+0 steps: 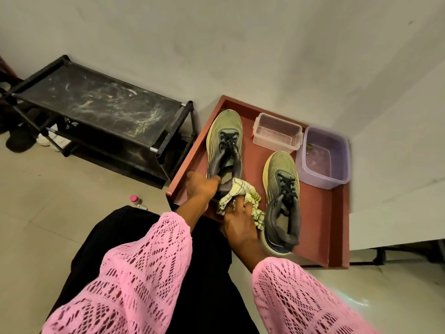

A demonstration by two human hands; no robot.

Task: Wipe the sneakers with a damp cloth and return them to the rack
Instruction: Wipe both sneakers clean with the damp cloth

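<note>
Two olive-green sneakers with dark collars and black laces lie on a red-brown tray point(337, 227). The left sneaker point(225, 136) points away from me; my left hand point(201, 186) grips its heel collar. My right hand point(238, 224) holds a crumpled cream cloth with dark stripes point(240, 192) against that sneaker's heel. The right sneaker point(281, 186) stands free beside the cloth. The black shoe rack point(96, 109) stands to the left against the wall, its dusty top shelf bare.
A clear plastic box point(277, 131) and a purple tub holding water point(325, 157) sit at the tray's far side. A small pink-capped bottle point(134, 199) stands on the floor near my knee. Other shoes point(48, 138) lie under the rack.
</note>
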